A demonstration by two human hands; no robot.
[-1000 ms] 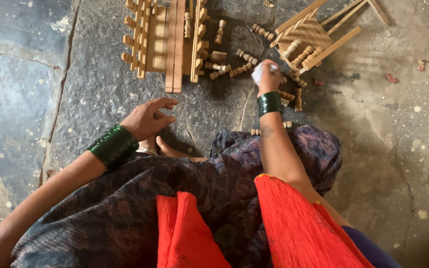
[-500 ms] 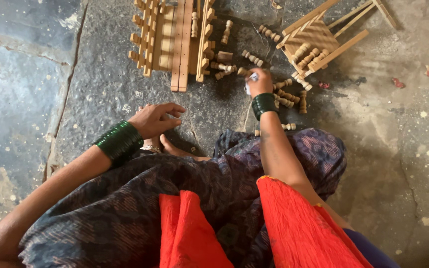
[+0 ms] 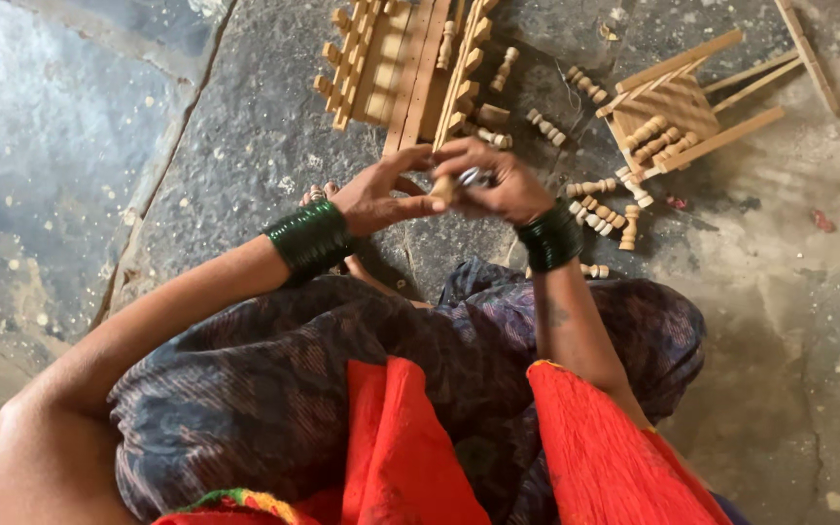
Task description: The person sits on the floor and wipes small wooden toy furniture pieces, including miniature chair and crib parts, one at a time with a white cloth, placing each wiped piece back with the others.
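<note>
Pinching a small turned wooden peg [image 3: 445,189] between both hands, I have it held low over the stone floor [image 3: 245,146], just in front of my knees. My left hand [image 3: 381,199] closes thumb and fingers on one end, while my right hand [image 3: 498,183] is curled around the other end together with a small shiny metal piece [image 3: 473,176] I cannot make out. I judge the peg light, stiff and dry, its beaded profile giving grip, though thin enough to snap if levered; best held near the ends. More pale pegs [image 3: 600,199] lie scattered just beside my right wrist, a slatted wooden frame [image 3: 391,58] ahead, and a small woven-seat frame [image 3: 678,107] farther right.
</note>
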